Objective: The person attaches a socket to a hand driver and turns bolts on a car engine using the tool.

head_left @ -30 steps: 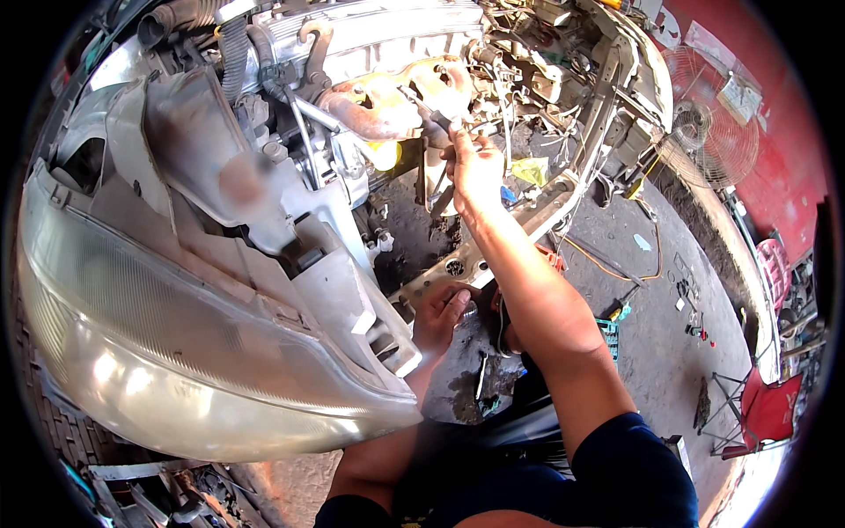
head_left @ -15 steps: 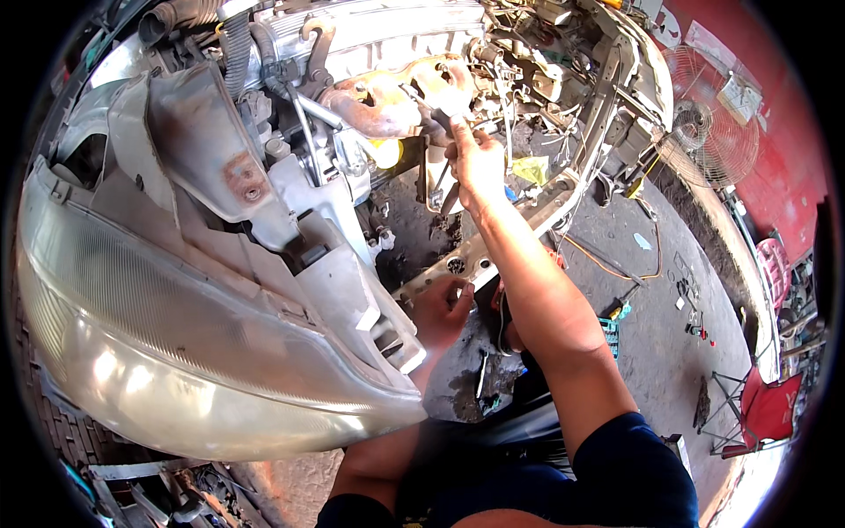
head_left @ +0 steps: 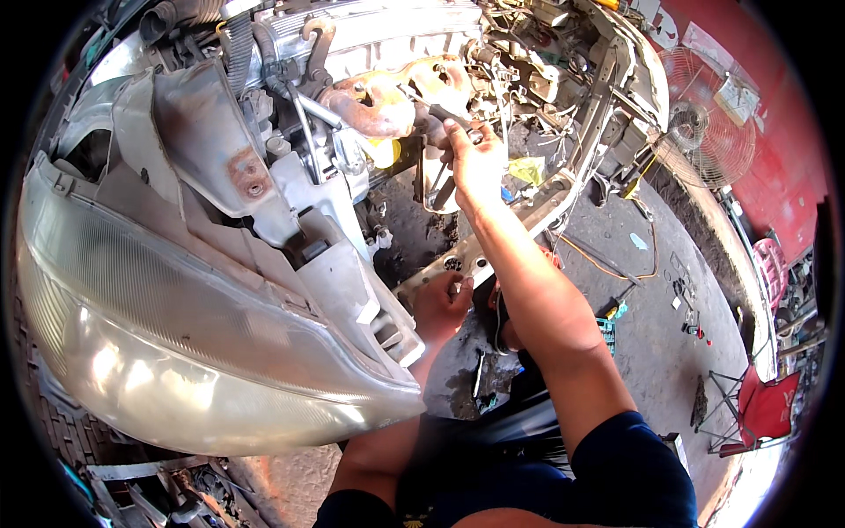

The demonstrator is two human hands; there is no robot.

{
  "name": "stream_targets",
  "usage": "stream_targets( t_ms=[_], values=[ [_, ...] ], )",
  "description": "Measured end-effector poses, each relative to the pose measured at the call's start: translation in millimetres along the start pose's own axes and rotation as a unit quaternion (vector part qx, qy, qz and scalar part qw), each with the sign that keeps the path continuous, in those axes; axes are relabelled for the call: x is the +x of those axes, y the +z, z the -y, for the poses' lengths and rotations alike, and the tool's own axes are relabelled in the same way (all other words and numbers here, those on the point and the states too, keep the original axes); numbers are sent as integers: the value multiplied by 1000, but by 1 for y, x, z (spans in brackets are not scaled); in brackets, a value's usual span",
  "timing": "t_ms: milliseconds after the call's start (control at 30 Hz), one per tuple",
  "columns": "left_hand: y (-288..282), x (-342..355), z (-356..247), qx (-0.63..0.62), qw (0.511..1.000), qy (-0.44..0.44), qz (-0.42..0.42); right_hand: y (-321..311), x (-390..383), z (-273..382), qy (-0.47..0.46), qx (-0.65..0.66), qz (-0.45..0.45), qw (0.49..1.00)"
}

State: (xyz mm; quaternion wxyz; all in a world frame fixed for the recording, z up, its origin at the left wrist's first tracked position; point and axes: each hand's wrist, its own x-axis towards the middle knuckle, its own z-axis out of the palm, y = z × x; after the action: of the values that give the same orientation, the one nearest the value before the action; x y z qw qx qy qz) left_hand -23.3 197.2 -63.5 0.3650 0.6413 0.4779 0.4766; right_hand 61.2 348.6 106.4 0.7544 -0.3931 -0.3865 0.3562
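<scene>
My right hand (head_left: pixel 476 172) reaches forward over the engine bay, fingers closed around a dark bar-shaped tool (head_left: pixel 447 114). The tool's upper part lies against the rusty exhaust manifold (head_left: pixel 378 104); the kind of tool is not clear. Just below the fingers, a dark length (head_left: pixel 444 192) slants down beside a metal bracket. My left hand (head_left: pixel 443 306) is lower and nearer, beside the pale front crossmember (head_left: pixel 497 253). Its fingers are curled with the thumb close to them, and what they hold, if anything, is hidden. The large cloudy headlight (head_left: pixel 211 352) partly covers my left forearm.
A pale plastic reservoir (head_left: pixel 321 202) and a grey splash panel (head_left: pixel 207 145) stand left of my hands. On the right are a wire-caged fan (head_left: pixel 700 123), a red folding chair (head_left: pixel 766 405) and an orange cord (head_left: pixel 607 264). Small tools and parts lie on the floor.
My right hand has shifted slightly, its fingers are placed differently, and more of the dark tool shows above them. The left hand has hardly moved.
</scene>
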Motion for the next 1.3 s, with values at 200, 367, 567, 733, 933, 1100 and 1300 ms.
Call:
stream_targets(
  t_ms=[200,367,567,733,933,1100,1300],
  values=[
    [6,3,0,20,1000,-2,-3,-5,9,-16,18,-7,-24,1000],
    [3,4,-4,25,1000,-6,0,-11,12,-17,53,-57,-5,997],
    [6,3,-8,16,1000,0,-9,2,3,-17,-46,-19,-39,998],
    [4,3,-3,21,1000,8,-7,-2,4,-11,94,25,-25,995],
    [4,4,-2,40,999,10,-2,-6,7,-15,43,43,-19,998],
    [5,4,-6,37,999,19,1,-1,6,-12,36,49,-29,998],
    [8,5,0,43,998,49,-23,-7,8,-5,160,68,-8,985]
  ],
)
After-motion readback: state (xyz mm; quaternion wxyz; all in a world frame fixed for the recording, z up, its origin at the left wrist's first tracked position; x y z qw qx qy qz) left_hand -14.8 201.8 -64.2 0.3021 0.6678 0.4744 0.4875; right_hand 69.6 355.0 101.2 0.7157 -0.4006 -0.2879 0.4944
